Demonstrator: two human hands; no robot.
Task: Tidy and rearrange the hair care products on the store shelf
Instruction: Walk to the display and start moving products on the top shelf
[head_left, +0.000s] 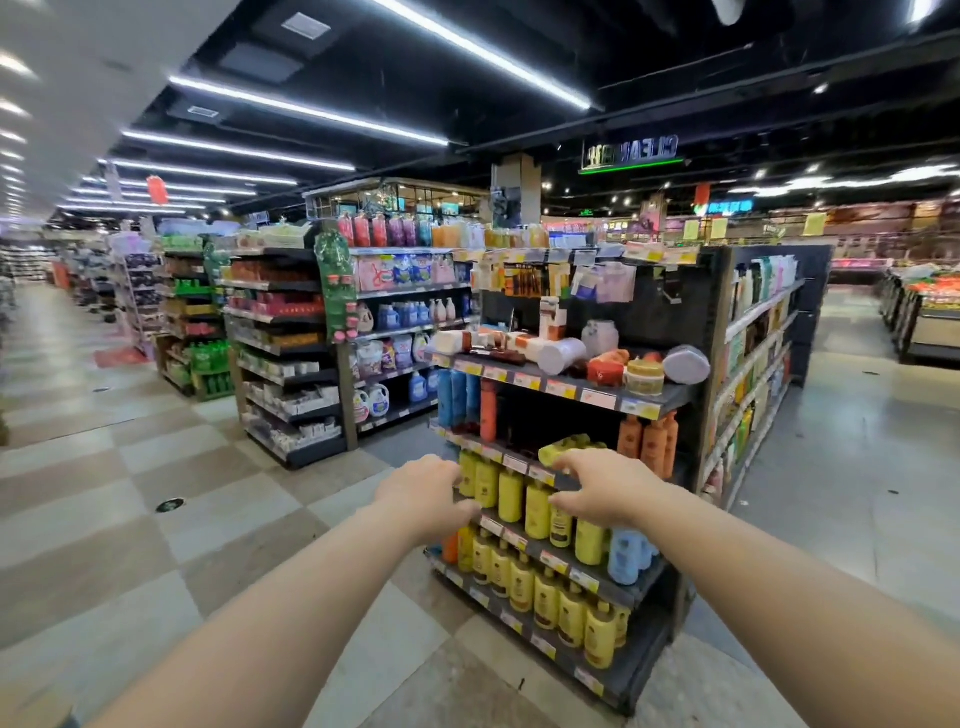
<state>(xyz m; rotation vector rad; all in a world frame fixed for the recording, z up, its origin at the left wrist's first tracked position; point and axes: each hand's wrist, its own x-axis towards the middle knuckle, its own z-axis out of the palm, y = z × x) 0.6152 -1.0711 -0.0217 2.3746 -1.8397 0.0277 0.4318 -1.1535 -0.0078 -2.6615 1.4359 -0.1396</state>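
- The left grip (423, 493) is at the left end of the store shelf (670, 399), beside the yellow bottles (511, 496). Its fingers bend out of sight, so I cannot tell whether it is spread or pinching.
- The yellow bottles, dark-labelled, stand upright in rows on the two lower tiers.
- The right grip (608, 488) is spread, thumb apart, fingertips near a toppled yellow bottle (566, 446) one tier up.
- Orange bottles (649, 441) stand right of it, and pale blue bottles (626, 556) below.
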